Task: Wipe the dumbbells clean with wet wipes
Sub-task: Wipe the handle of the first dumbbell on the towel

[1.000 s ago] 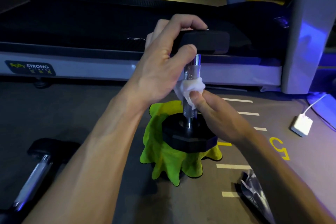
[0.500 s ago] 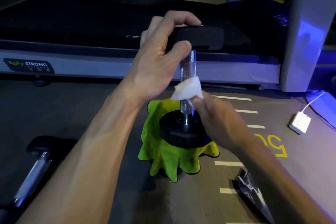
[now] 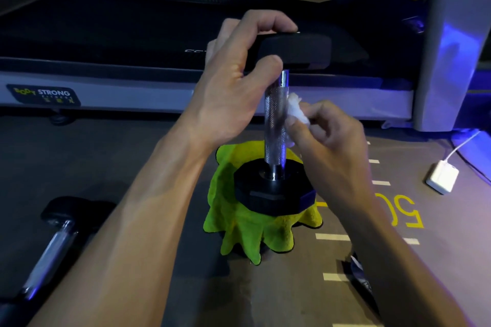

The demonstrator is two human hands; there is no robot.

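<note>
A black dumbbell (image 3: 275, 125) stands upright on a yellow-green cloth (image 3: 247, 231), its knurled chrome handle vertical. My left hand (image 3: 239, 82) grips the upper black head, fingers over the top and thumb underneath. My right hand (image 3: 329, 130) pinches a crumpled white wet wipe (image 3: 297, 111) against the right side of the handle, about halfway up. A second dumbbell (image 3: 50, 244) lies on the floor at the lower left, partly hidden by my left forearm.
A treadmill (image 3: 132, 34) with a grey side rail runs across the back, its upright post at the right. A white charger block (image 3: 442, 176) with a cable lies on the floor at right. A dark wipes packet (image 3: 360, 276) shows beside my right forearm.
My right hand has carried the wipe from the front of the handle round to its right side and a little higher. The left hand keeps its grip on the top head.
</note>
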